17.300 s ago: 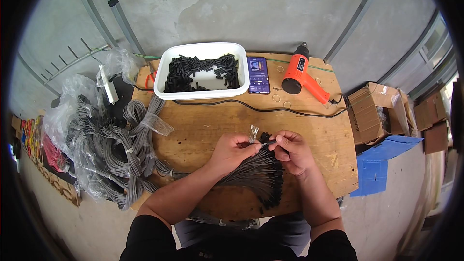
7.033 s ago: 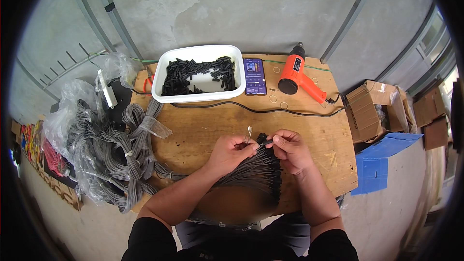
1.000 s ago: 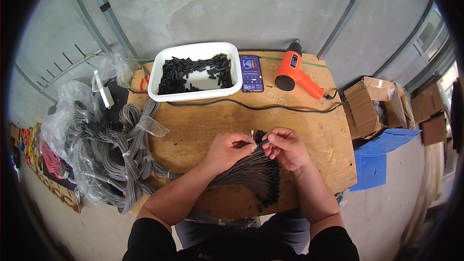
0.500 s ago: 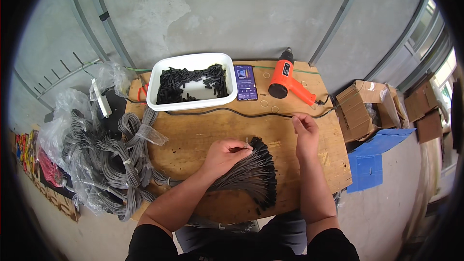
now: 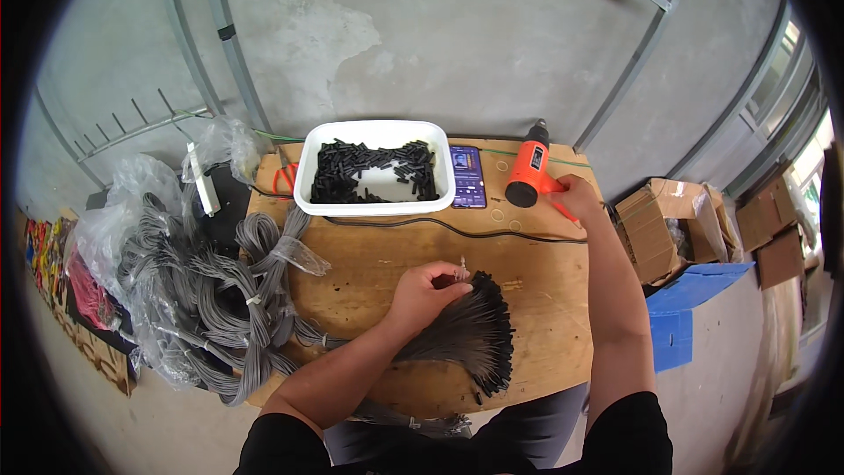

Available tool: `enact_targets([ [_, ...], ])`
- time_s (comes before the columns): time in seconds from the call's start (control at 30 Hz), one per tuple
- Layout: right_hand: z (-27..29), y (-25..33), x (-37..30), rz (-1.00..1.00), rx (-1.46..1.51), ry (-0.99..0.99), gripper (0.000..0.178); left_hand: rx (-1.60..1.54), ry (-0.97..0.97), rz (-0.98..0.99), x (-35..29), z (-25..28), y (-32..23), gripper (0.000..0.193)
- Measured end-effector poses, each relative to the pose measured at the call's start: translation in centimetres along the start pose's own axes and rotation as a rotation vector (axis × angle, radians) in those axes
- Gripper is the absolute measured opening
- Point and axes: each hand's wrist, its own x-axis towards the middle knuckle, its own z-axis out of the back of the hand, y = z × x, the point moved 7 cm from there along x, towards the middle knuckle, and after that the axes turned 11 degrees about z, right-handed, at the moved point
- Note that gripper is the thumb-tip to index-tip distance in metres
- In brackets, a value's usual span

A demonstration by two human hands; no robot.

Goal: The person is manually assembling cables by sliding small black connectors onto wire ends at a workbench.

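My left hand (image 5: 426, 297) is closed in a pinch, with small pale tips (image 5: 462, 269) standing up from its fingertips. They look like wire ends, too small to make out well. Beside and below that hand, a bundle of grey wires (image 5: 453, 325) fans out over the table, ending in a row of black sleeves (image 5: 503, 334). At the back right, my right hand (image 5: 580, 200) is closed around the handle of an orange heat gun (image 5: 527, 174). The gun lies on the table, its dark nozzle pointing to the wall.
A white tub (image 5: 376, 209) of short black tubes stands at the back of the wooden table (image 5: 378, 246), with a phone (image 5: 469, 178) beside it. Red-handled pliers (image 5: 284, 180) lie left of the tub. Grey wire coils (image 5: 255, 299) crowd the left. A black cord (image 5: 440, 223) crosses the table.
My right hand has moved from above the table's right side to the heat gun and closed on its handle. My left hand keeps its pinch. The whole view has shifted a little.
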Motion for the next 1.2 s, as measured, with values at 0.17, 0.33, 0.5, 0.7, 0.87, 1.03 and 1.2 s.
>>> enact_targets([
  [0.17,-0.1,-0.1,0.2,-0.008,0.081,0.030,0.054,-0.040,0.001,-0.020,0.3,0.2,0.6,0.017],
  [0.33,-0.2,0.3,0.4,0.027,0.100,0.000,0.051,-0.086,0.008,0.005,0.2,0.5,0.5,0.013],
  [0.5,0.1,-2.0,1.0,0.012,0.005,0.032,0.051,-0.115,0.054,0.001,0.3,-0.3,0.3,0.009],
  [0.7,1.8,16.2,0.6,0.405,0.063,-0.239,0.037,-0.145,0.065,0.053,0.5,0.0,1.4,0.010],
  [0.87,-7.9,30.3,0.6,0.604,0.334,0.421,0.033,-0.252,0.071,0.137,0.8,0.4,2.4,0.011],
  [1.03,-16.4,35.5,1.1,0.642,-0.076,0.701,0.057,-0.536,0.073,0.290,1.2,0.2,3.3,0.014],
  [1.2,-19.8,39.4,1.4,0.643,0.007,0.631,0.065,-0.534,0.071,0.302,1.0,0.5,3.0,0.017],
])
